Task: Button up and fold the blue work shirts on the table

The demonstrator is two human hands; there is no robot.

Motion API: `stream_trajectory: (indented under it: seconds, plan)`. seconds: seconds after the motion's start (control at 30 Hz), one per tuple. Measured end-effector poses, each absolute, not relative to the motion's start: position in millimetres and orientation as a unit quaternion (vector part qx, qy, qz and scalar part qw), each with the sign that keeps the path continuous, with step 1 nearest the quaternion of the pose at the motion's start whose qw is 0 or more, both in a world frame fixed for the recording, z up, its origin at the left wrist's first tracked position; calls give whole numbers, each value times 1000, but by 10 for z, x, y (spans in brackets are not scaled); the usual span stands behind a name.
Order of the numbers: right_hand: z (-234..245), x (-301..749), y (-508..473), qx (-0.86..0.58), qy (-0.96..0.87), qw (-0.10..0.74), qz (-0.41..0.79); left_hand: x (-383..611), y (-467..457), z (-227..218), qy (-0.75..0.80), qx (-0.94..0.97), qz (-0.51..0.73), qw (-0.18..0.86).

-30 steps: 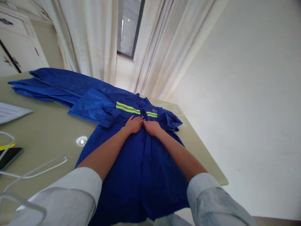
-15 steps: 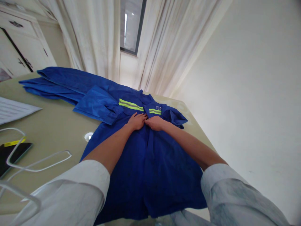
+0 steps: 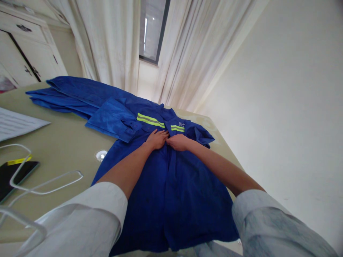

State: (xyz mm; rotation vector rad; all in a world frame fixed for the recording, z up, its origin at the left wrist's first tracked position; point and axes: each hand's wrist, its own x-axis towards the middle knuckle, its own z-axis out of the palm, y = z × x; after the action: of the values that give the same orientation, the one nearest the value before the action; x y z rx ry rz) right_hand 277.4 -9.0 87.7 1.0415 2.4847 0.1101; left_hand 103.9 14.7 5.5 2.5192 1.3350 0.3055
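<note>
A blue work jacket (image 3: 139,192) with yellow-green and grey reflective stripes lies spread front up, its hem hanging over the near table edge. My left hand (image 3: 157,138) rests on the chest just below the stripe, fingers stretched out over the cloth. Beside it, my right hand (image 3: 178,142) is closed, pinching the front placket of the jacket near the middle; its fingertips almost meet those of the left. Whatever small part lies between the right fingertips is hidden. One sleeve (image 3: 109,119) is folded across the left side, and the other cuff (image 3: 202,134) lies bunched at the right.
On the pale green table (image 3: 66,142) at left are a printed sheet (image 3: 18,123), a dark phone-like device (image 3: 16,176), a white cable (image 3: 53,185) and a small round white object (image 3: 101,155). Curtains (image 3: 112,43) hang behind; a white wall (image 3: 281,107) stands at right.
The camera view has shifted slightly, moving everything a little to the right. Both hands stay at the same place on the jacket front, with hardly any visible movement.
</note>
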Motion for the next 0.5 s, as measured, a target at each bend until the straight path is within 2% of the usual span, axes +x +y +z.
stream_trajectory:
  seconds: [0.13,0.3,0.5]
  plan:
    - [910,2799,-68,407,893,182,60,1053,146,85,479,858,105,150]
    - [886,2724,-111,366,908,180,101,1090,216,129,500,846,97,159]
    - [812,2733,-133,381,905,179,68,1114,428,174,520,830,67,192]
